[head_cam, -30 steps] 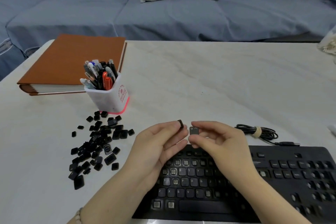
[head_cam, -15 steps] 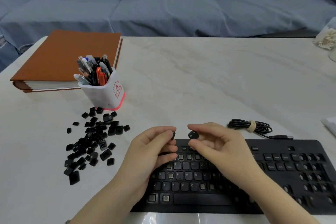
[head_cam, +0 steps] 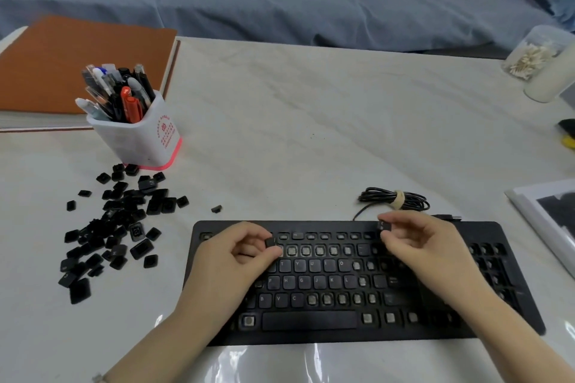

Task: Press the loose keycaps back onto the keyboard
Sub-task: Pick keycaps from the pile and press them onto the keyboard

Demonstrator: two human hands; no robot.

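Pen cup (head_cam: 140, 137) by brown binder (head_cam: 77, 65), L; swab jar (head_cam: 535, 53) far R.

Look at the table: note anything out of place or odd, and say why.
The keyboard has many bare sockets where caps are missing. Its keycaps lie scattered in a heap to its left, one stray apart by its far-left corner.

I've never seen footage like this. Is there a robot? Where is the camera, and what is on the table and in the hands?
No robot: these are a person's bare hands, filmed by a head-worn camera looking down. On the table lie a keyboard with many keys missing, a pile of loose keycaps, a pen cup, a book and a coiled cable. The left hand pinches a keycap over the keyboard; the right hand pinches a second keycap near its top edge.
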